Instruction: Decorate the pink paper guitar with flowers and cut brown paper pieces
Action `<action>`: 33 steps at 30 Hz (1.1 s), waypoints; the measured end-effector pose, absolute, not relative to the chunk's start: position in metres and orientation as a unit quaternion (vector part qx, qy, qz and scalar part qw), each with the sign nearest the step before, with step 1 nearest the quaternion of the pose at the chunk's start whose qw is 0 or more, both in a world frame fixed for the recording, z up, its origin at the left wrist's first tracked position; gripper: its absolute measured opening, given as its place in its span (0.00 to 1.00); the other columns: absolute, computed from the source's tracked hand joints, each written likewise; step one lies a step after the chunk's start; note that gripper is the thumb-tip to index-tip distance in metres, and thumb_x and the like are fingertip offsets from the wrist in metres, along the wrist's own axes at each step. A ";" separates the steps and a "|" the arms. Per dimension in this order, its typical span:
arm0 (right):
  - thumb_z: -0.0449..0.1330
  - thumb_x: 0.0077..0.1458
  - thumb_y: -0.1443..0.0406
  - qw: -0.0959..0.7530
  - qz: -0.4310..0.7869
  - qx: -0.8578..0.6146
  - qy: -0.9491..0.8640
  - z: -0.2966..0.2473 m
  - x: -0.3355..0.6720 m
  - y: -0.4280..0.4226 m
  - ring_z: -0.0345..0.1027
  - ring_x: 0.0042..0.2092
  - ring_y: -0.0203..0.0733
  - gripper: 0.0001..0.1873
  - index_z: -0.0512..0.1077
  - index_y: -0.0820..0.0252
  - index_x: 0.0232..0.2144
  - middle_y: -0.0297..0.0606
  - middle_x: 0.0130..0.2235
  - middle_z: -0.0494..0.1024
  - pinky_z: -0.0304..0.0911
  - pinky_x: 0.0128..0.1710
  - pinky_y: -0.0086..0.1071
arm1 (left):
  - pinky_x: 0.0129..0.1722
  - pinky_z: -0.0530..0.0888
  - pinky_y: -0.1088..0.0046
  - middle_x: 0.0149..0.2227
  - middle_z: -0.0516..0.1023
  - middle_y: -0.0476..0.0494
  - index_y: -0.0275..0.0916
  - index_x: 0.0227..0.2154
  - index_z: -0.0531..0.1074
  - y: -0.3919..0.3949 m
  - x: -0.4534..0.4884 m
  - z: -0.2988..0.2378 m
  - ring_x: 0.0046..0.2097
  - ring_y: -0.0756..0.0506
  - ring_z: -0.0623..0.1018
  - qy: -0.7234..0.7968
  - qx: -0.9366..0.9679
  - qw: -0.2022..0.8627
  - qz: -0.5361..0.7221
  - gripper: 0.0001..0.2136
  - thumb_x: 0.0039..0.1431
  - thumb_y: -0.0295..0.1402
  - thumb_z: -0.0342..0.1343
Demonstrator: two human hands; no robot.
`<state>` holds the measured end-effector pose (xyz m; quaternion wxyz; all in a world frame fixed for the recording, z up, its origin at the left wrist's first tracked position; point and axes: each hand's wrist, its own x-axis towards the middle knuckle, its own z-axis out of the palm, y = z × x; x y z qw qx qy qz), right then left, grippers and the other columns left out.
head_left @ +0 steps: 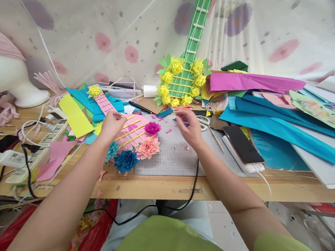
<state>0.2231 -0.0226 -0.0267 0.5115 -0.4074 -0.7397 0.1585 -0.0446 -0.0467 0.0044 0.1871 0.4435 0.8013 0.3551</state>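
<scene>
My left hand (112, 124) is over the neck end of a pink paper guitar (121, 144), its fingertips pinched together near the white strings. What the pinch holds, if anything, is too small to make out. Yellow strips cross the guitar's body. A magenta flower (152, 129), a peach flower (148, 148), a dark blue flower (126, 161) and a teal flower (112, 150) edge it, and a yellow flower (94, 91) tops its neck. My right hand (190, 129) hovers above the grey cutting mat (170, 161), fingers loosely bent and apart, close to white-handled scissors (204, 122).
A green paper guitar (190, 62) with yellow flowers leans at the back. Blue paper (282, 119) and magenta paper (253, 82) lie right, behind a phone (243, 144). A power strip (52, 134) stands left. A black cable (193, 190) hangs over the table edge.
</scene>
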 end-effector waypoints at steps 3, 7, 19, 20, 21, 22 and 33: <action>0.48 0.58 0.55 0.618 0.136 -0.462 -0.621 -0.026 0.255 -0.011 0.67 0.35 0.38 0.14 0.67 0.56 0.36 0.38 0.34 0.71 0.64 0.38 0.36 | 0.32 0.68 0.74 0.32 0.73 0.48 0.40 0.31 0.64 -0.047 -0.058 0.002 0.34 0.48 0.73 0.796 0.458 0.150 0.367 0.10 0.44 0.34 0.57; 0.48 0.56 0.52 0.676 0.119 -0.501 -0.528 -0.042 0.291 0.010 0.65 0.34 0.37 0.16 0.65 0.58 0.37 0.37 0.33 0.68 0.63 0.35 0.34 | 0.29 0.66 0.75 0.27 0.71 0.51 0.40 0.34 0.65 -0.051 -0.066 0.001 0.30 0.49 0.72 0.799 0.488 0.146 0.321 0.12 0.44 0.30 0.54; 0.48 0.48 0.43 0.551 0.394 -0.552 -0.487 -0.095 0.296 0.018 0.65 0.30 0.38 0.27 0.70 0.59 0.30 0.37 0.28 0.71 0.63 0.31 0.33 | 0.31 0.66 0.73 0.31 0.79 0.48 0.42 0.23 0.74 -0.040 -0.059 0.016 0.36 0.44 0.77 0.771 0.614 0.120 0.117 0.03 0.46 0.34 0.58; 0.45 0.48 0.40 0.542 0.411 -0.549 -0.486 -0.095 0.295 0.017 0.66 0.30 0.39 0.31 0.71 0.59 0.29 0.39 0.28 0.72 0.63 0.30 0.34 | 0.31 0.66 0.73 0.32 0.79 0.47 0.42 0.23 0.74 -0.037 -0.058 0.017 0.36 0.44 0.77 0.768 0.621 0.114 0.107 0.03 0.47 0.34 0.58; 0.42 0.48 0.37 0.534 0.422 -0.547 -0.486 -0.094 0.294 0.015 0.67 0.30 0.40 0.35 0.71 0.59 0.29 0.40 0.29 0.73 0.63 0.30 0.34 | 0.31 0.66 0.73 0.32 0.79 0.47 0.42 0.24 0.74 -0.035 -0.057 0.017 0.36 0.43 0.77 0.764 0.629 0.106 0.096 0.04 0.48 0.35 0.57; 0.40 0.47 0.35 0.528 0.429 -0.547 -0.488 -0.094 0.292 0.014 0.67 0.31 0.41 0.38 0.71 0.60 0.29 0.41 0.29 0.73 0.63 0.30 0.34 | 0.31 0.66 0.73 0.32 0.79 0.46 0.42 0.25 0.74 -0.032 -0.055 0.017 0.37 0.43 0.76 0.758 0.639 0.095 0.085 0.05 0.50 0.35 0.55; 0.33 0.46 0.33 0.491 0.409 -0.559 -0.528 -0.105 0.288 0.011 0.67 0.38 0.42 0.47 0.72 0.62 0.37 0.43 0.34 0.74 0.62 0.36 0.33 | 0.30 0.63 0.74 0.30 0.76 0.46 0.44 0.31 0.72 -0.009 -0.051 0.005 0.33 0.44 0.75 0.701 0.709 0.076 0.003 0.07 0.51 0.39 0.55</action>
